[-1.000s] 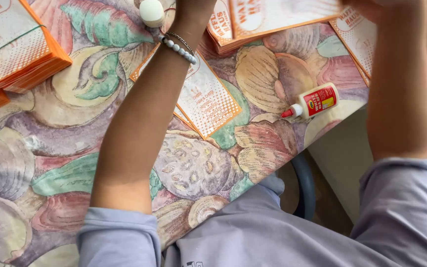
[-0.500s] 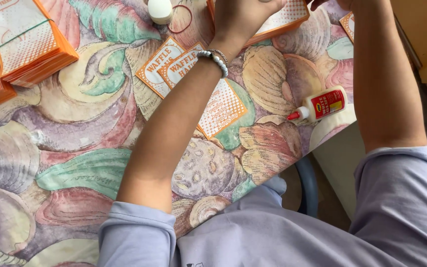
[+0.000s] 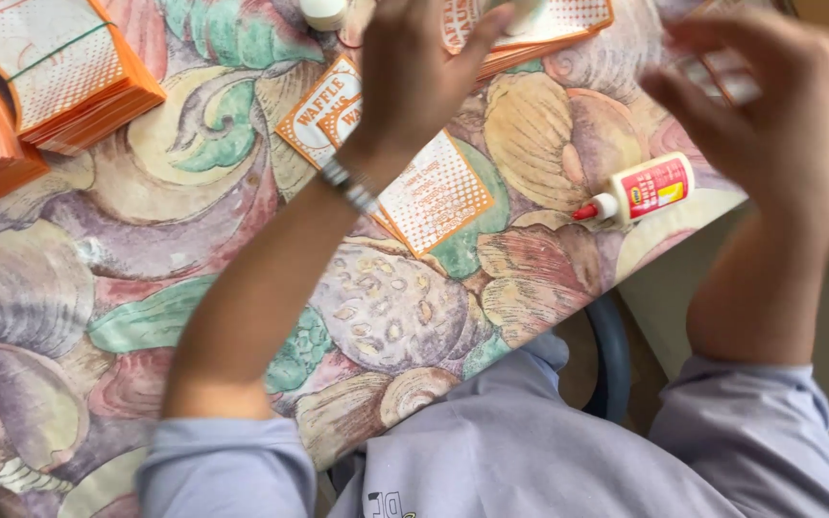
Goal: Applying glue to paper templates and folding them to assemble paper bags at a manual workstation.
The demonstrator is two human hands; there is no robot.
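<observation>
— While the left hand (image 3: 414, 82) hovered over the flat carton (image 3: 390, 158) on the bench (image 3: 146, 249), how much looked finished?

— Two banded orange stacks (image 3: 59, 72) sat at the far left corner, well apart from the hands, so I judged a good batch done. The carton under the wrist lay unfolded, and another pile (image 3: 539, 29) waited at the top edge.

— And the fingers?

— Left ones were curled, tips near a pale object at the top (too cropped to name); whether they clamped anything, I couldn't tell. The right hand (image 3: 769, 125) was blurred, fingers bent, grip unclear.

— The glue (image 3: 640, 190)?

— It lay on its side near the bench edge, below the right hand, untouched.
</observation>
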